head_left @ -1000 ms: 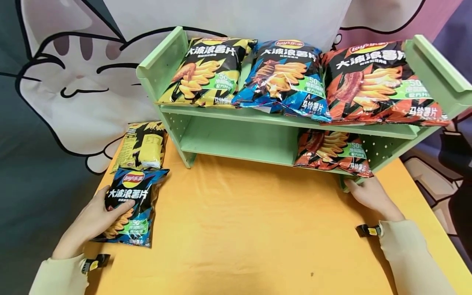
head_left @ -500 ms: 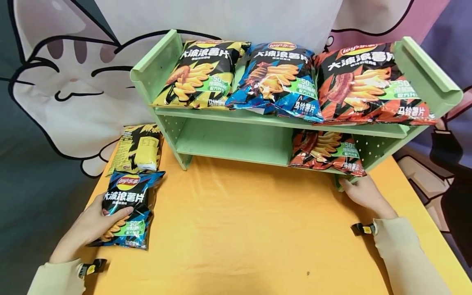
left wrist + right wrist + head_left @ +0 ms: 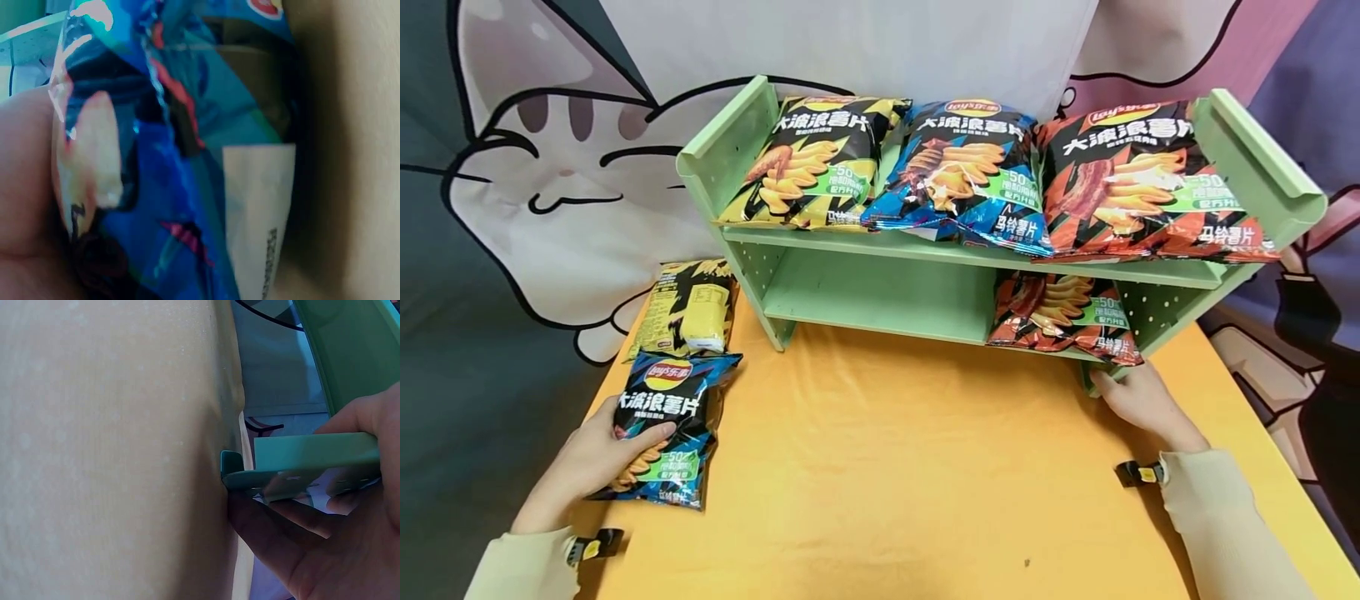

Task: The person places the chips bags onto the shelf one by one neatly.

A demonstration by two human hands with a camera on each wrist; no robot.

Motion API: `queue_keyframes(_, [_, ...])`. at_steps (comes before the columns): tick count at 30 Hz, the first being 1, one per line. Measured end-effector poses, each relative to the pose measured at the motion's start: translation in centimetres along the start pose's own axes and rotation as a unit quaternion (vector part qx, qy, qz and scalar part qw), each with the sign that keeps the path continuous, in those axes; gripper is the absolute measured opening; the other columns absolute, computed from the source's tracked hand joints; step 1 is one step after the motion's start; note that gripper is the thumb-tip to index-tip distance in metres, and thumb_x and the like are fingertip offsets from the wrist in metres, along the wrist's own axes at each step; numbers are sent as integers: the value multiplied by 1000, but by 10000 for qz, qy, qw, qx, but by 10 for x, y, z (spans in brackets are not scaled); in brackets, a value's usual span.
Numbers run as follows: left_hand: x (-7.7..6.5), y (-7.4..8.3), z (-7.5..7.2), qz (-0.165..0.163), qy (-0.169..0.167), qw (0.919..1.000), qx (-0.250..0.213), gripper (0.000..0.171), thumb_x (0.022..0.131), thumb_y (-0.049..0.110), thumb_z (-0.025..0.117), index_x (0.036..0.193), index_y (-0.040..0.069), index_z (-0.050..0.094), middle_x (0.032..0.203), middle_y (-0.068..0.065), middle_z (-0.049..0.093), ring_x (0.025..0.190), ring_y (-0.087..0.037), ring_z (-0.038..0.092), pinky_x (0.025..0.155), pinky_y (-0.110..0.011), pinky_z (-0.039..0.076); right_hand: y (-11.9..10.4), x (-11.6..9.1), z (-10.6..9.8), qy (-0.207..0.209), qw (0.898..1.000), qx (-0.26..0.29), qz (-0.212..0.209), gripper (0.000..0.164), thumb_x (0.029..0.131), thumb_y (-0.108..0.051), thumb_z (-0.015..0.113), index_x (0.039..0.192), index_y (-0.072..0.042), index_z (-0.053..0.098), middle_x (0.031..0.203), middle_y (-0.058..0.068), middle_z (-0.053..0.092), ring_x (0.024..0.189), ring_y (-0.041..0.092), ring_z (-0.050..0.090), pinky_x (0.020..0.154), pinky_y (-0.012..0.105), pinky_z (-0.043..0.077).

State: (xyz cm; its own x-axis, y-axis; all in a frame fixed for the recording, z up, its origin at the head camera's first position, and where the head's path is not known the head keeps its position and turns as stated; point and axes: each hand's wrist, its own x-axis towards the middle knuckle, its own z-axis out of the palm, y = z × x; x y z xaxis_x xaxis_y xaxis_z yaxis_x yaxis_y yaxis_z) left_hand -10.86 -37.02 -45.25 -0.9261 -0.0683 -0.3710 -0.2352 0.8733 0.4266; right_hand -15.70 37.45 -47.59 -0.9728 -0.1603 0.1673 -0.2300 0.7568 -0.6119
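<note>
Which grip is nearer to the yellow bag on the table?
Left. The left grip is just in front of the yellow bag; the right grip is far to its right.

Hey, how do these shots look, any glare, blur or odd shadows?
Head view: mostly crisp, with glare on the upper red bag; left wrist: blurred, the blue bag close up, bright highlights at upper left; right wrist: dim, with a dark shadow on the tabletop beside the green shelf.

- Yellow table (image 3: 865, 467) with 1 small dark spot (image 3: 1027, 563)
- Backdrop (image 3: 865, 42) behind it, bearing a smiling cartoon cat (image 3: 568, 225) with 3 forehead stripes
- Dark grey-green at left, pink and purple at right
</note>
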Motion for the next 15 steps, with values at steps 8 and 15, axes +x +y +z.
queue_keyframes(8, [-4, 6, 9, 252, 266, 9991, -190, 109, 98, 65, 57, 158, -14, 14, 92, -18, 58, 77, -26, 56, 62, -34, 45, -2, -1, 0, -13, 10000, 14, 20, 62, 99, -6, 59, 157, -5, 39, 150, 33, 44, 123, 43, 47, 104, 50, 38])
queue_keyframes(15, [-9, 17, 15, 427, 557, 9967, -412, 101, 98, 64, 58, 157, -9, 21, 70, -7, 47, 58, -21, 48, 51, -33, 39, -1, -1, 0, 9, 10000, -57, 53, 58, 98, -6, 60, 153, 0, 42, 145, 36, 47, 120, 46, 49, 100, 58, 40])
